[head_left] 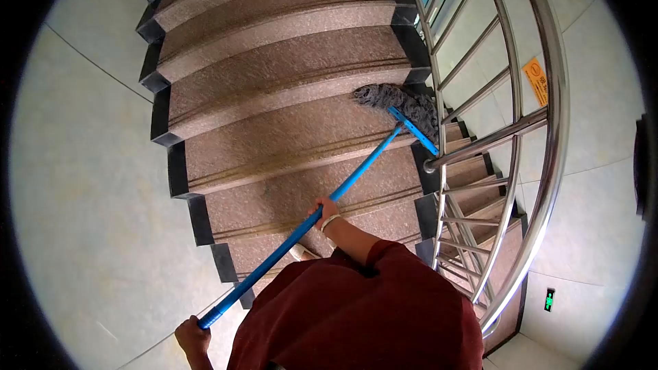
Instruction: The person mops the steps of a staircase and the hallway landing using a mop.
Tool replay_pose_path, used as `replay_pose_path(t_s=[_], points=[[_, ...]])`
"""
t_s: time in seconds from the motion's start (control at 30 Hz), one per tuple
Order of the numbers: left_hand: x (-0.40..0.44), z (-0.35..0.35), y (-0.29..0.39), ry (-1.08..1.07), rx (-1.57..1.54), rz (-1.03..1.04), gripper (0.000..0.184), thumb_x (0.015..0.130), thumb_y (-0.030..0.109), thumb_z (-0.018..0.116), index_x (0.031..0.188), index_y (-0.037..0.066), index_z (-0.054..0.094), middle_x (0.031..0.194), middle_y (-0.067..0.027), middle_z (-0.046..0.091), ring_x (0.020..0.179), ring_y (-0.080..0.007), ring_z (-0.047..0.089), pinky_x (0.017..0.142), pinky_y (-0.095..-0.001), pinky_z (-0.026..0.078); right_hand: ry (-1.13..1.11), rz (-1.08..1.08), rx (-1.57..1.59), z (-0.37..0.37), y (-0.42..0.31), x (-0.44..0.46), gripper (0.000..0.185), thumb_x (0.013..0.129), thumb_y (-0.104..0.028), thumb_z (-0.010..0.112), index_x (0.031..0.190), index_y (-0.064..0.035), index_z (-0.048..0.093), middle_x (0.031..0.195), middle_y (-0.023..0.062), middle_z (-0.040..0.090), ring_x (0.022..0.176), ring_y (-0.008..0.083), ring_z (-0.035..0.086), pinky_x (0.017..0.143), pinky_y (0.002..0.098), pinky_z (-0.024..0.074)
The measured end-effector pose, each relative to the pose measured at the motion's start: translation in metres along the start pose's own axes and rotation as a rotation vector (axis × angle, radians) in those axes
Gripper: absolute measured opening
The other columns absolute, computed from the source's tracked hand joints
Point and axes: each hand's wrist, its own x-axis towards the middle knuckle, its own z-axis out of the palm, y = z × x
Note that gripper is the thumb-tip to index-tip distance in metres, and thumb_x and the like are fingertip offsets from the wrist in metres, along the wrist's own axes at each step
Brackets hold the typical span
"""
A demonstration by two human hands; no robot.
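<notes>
A flat mop with a blue pole slants from lower left to upper right, its long axis running away from the body. Both hands are clamped on it: the left hand has its fingers curled around the near end, the right hand has its fingers wrapped around the middle. The blue head bar crosses the pole's far end, roughly square to it — ahead and to the right of the right fingers, the nearer set. Its grey shaggy pad lies on a stair tread, just beside the metal railing.
</notes>
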Motion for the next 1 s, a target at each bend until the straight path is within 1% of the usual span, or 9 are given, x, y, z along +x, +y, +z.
replay_pose_path(t_s=[0.17,0.33,0.4,0.47,0.57,0.63,0.8,0.9,1.0], points=[[-0.011,-0.007,0.008,-0.015,0.063,-0.027,0.011,0.055,0.016,0.056,0.053,0.008,0.048,0.052,-0.0121,0.051,0.05,-0.0301,0.051,0.049,-0.0395,0.041,-0.016,0.105,0.012,-0.018,-0.001,0.02,0.022,0.065,-0.012,0.046,0.047,-0.0094,0.033,0.044,0.006,0.034,0.04,0.02,0.034,0.044,0.0315,0.0326],[-0.029,0.003,0.017,-0.351,0.124,-0.159,0.01,0.059,0.018,0.054,0.062,0.009,0.051,0.059,-0.0097,0.053,0.058,-0.027,0.053,0.053,-0.0373,0.041,-0.094,0.063,-0.083,-0.017,-0.008,-0.02,0.022,0.062,-0.012,0.049,0.046,-0.0115,0.033,0.042,0.0049,0.033,0.039,0.0189,0.036,0.04,0.031,0.0344],[-0.038,0.012,0.012,-0.336,0.098,-0.112,0.012,0.06,0.019,0.054,0.063,0.009,0.051,0.059,-0.0088,0.052,0.056,-0.0265,0.052,0.053,-0.0366,0.041,-0.064,0.205,-0.006,-0.036,-0.005,0.003,0.022,0.063,-0.011,0.05,0.05,-0.0109,0.032,0.044,0.0042,0.034,0.04,0.017,0.036,0.039,0.0307,0.0328],[-0.046,0.01,0.022,-0.303,0.038,-0.15,0.011,0.059,0.017,0.054,0.06,0.008,0.049,0.057,-0.0088,0.051,0.055,-0.026,0.052,0.052,-0.0364,0.041,-0.079,0.253,-0.109,-0.046,-0.007,0.0,0.023,0.065,-0.014,0.049,0.05,-0.0122,0.032,0.044,0.002,0.033,0.041,0.0152,0.037,0.042,0.0293,0.0327],[-0.062,0.024,0.022,-0.276,-0.103,-0.165,0.008,0.059,0.015,0.053,0.056,0.008,0.049,0.057,-0.0089,0.051,0.054,-0.0261,0.052,0.051,-0.0354,0.042,-0.068,0.228,-0.195,-0.042,-0.009,-0.021,0.019,0.068,-0.016,0.048,0.054,-0.0121,0.035,0.044,0.0004,0.033,0.043,0.015,0.038,0.048,0.029,0.0324],[-0.077,0.035,0.027,-0.353,-0.114,-0.183,0.009,0.06,0.016,0.052,0.057,0.008,0.05,0.057,-0.0089,0.052,0.055,-0.0256,0.052,0.052,-0.035,0.042,-0.021,0.292,-0.203,-0.054,-0.008,-0.022,0.015,0.07,-0.017,0.047,0.058,-0.0117,0.038,0.045,0.0005,0.035,0.043,0.0151,0.038,0.05,0.0298,0.032],[-0.112,0.082,0.031,-0.566,-0.228,-0.194,0.013,0.063,0.022,0.052,0.059,0.01,0.051,0.057,-0.0097,0.053,0.057,-0.027,0.053,0.054,-0.0366,0.043,0.097,0.264,-0.264,-0.084,0.006,-0.022,0.015,0.073,-0.016,0.042,0.059,-0.0114,0.039,0.046,0.0,0.037,0.042,0.0153,0.038,0.05,0.0306,0.0325],[-0.122,0.101,0.033,-0.742,-0.267,-0.175,0.014,0.063,0.024,0.051,0.062,0.01,0.053,0.06,-0.01,0.055,0.06,-0.0271,0.054,0.056,-0.0364,0.043,0.078,0.264,-0.308,-0.103,0.011,-0.018,0.014,0.073,-0.016,0.042,0.06,-0.0114,0.039,0.046,0.0,0.037,0.042,0.0152,0.038,0.05,0.0306,0.0328],[-0.123,0.135,0.033,-0.808,-0.288,-0.148,0.015,0.063,0.025,0.051,0.063,0.011,0.054,0.062,-0.0096,0.055,0.061,-0.027,0.054,0.057,-0.0368,0.043,0.087,0.252,-0.312,-0.116,0.022,-0.007,0.012,0.071,-0.016,0.042,0.06,-0.0115,0.041,0.045,-0.0006,0.036,0.042,0.0146,0.038,0.05,0.0302,0.0324]])
